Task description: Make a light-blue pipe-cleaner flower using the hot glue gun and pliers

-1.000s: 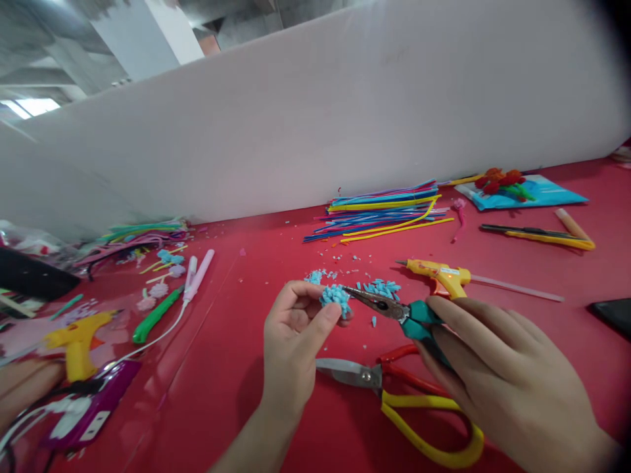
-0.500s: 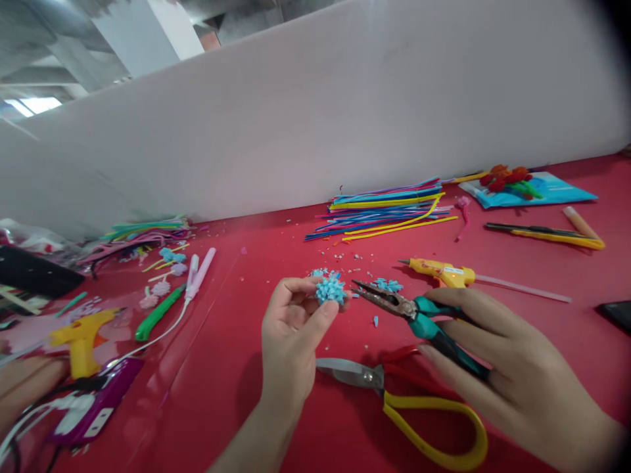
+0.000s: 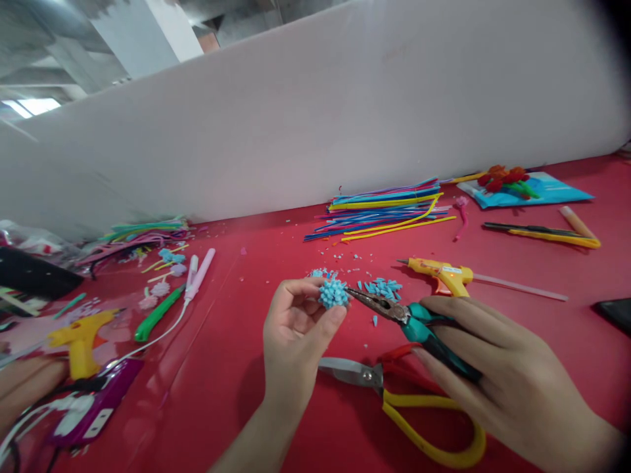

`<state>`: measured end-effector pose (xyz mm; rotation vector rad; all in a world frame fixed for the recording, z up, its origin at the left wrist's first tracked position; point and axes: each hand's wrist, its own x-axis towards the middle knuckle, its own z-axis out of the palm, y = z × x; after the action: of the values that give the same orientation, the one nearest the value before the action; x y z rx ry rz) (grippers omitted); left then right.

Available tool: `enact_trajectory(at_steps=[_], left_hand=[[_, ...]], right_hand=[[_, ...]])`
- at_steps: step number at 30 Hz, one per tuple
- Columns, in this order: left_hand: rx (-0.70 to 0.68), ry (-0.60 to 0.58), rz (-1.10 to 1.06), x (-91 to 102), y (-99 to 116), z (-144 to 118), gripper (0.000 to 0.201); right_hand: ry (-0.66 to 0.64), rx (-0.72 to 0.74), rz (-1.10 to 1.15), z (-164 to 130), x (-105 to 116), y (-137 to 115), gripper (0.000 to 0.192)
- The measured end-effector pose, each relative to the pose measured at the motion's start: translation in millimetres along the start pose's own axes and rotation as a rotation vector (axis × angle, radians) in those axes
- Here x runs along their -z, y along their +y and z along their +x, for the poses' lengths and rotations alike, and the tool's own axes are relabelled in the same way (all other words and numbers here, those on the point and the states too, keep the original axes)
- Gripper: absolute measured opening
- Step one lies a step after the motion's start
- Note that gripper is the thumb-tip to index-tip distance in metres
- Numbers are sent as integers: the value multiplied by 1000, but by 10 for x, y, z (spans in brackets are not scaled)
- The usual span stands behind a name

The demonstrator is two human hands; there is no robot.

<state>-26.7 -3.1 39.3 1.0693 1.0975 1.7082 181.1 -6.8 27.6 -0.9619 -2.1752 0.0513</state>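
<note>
My left hand (image 3: 298, 328) pinches a spiky light-blue ball (image 3: 334, 292) made of short fuzzy pieces between thumb and fingers, just above the red table. My right hand (image 3: 507, 368) is wrapped round the teal-and-black handles of long-nose pliers (image 3: 389, 307). The tips of their rusty jaws meet the ball's right side; whether they grip a piece of it I cannot tell. Behind the pliers lies a small heap of cut light-blue pieces (image 3: 385, 288). Scissors (image 3: 394, 387) with red and yellow handles rest beneath both hands, partly covered by my right hand.
A yellow glue gun (image 3: 444, 272) lies beyond my right hand. Pipe cleaners (image 3: 384, 210) are bundled near the white partition (image 3: 305, 118). At left are a second glue gun (image 3: 83, 338), a purple power strip (image 3: 98, 407), a pink styling iron (image 3: 200, 279) and another person's arm (image 3: 29, 384).
The pliers have moved left and closed, their tips going from apart to touching the ball. The ball has turned slightly in my left hand. More of the blue heap shows.
</note>
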Motion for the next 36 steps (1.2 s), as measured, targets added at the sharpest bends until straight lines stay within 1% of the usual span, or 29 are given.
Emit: enact_trajectory(at_steps=[3,6,11,15,18,21,25,29,33,36], left_hand=[[23,-20,-35,15,11,-2,12],[39,-42,-38,46,7,5,9],[30,-71,-34,85,-16,23,10],[17,-73,-23,63,5,11,13],[54,-48,-10,41,30,-8,19],[103,-59,10,46,33,-12,22],[113,-91,2,71,0,5,21],[143,-78,-35,65,-19,21,21],[137,-77,-54,61,-9,19,21],[138,-84,-54,69,-8,13,23]], right_hand=[[3,-10,12,7,-1,-5,13],[-14,-48,51,10,-1,-7,13],[-37,-53,42,-1,-5,5,12],[-20,-38,35,-2,1,-5,12],[-2,-24,36,0,7,-15,9],[10,-17,36,-9,12,-16,6],[4,-29,40,-19,14,-16,6],[4,-22,36,-15,10,-15,9],[20,-14,11,-19,8,-7,9],[-7,-23,7,-26,15,-5,9]])
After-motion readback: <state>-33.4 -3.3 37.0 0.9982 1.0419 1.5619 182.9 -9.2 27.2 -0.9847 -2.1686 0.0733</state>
